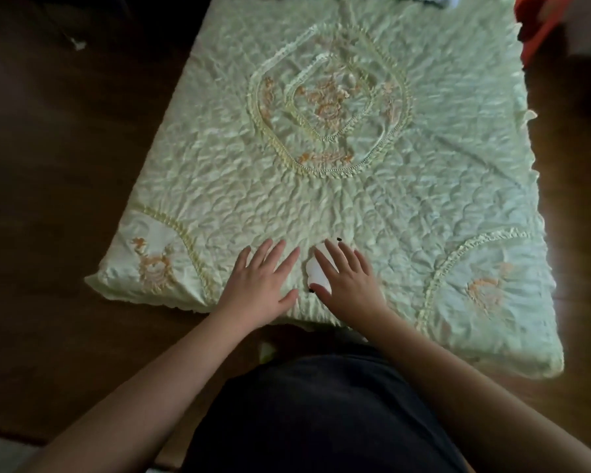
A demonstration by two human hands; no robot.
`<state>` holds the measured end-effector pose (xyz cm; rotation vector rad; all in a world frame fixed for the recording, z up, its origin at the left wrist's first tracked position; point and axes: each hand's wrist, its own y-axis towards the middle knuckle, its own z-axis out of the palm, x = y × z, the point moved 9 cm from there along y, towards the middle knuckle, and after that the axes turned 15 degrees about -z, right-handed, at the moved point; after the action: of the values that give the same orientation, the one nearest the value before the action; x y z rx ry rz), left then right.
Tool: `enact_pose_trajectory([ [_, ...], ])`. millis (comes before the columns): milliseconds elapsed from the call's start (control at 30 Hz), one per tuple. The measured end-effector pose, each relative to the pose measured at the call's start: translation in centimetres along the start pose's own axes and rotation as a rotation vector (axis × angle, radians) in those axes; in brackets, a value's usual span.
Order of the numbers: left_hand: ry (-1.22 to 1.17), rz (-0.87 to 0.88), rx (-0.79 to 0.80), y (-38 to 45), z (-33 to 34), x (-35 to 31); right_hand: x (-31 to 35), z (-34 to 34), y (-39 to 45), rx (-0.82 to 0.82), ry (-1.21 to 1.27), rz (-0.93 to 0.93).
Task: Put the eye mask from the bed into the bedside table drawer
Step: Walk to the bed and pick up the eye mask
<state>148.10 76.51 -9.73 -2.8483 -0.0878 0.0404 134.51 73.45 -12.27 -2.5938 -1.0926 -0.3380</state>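
I see both hands spread flat near the close edge of the bed [338, 186], which wears a pale green quilted cover. My right hand [347, 279] lies palm down on the eye mask [316, 273], a small white thing whose edge peeks out beside the thumb and under the index finger; the fingers are loose, not closed around it. Just beside it, my left hand [261, 279] rests open on the cover, holding nothing, fingers pointing away from me
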Motion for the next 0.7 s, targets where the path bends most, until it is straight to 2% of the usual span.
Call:
enact_pose_trajectory([
  [200,0.061,0.117,0.042,4.6,1.9,-3.2,-2.7,0.7,-1.8,-0.026,0.063,0.088],
  [333,0.085,0.100,0.045,7.1,3.3,-5.5,-5.2,0.6,-1.8,-0.079,0.053,0.122],
  [533,0.117,0.004,0.143,8.9,8.5,-7.1,-9.4,4.2,-1.0,-0.001,0.145,0.126],
  [700,0.092,-0.039,0.253,9.8,14.0,-6.6,-11.7,9.7,0.0,0.147,0.151,0.138],
])
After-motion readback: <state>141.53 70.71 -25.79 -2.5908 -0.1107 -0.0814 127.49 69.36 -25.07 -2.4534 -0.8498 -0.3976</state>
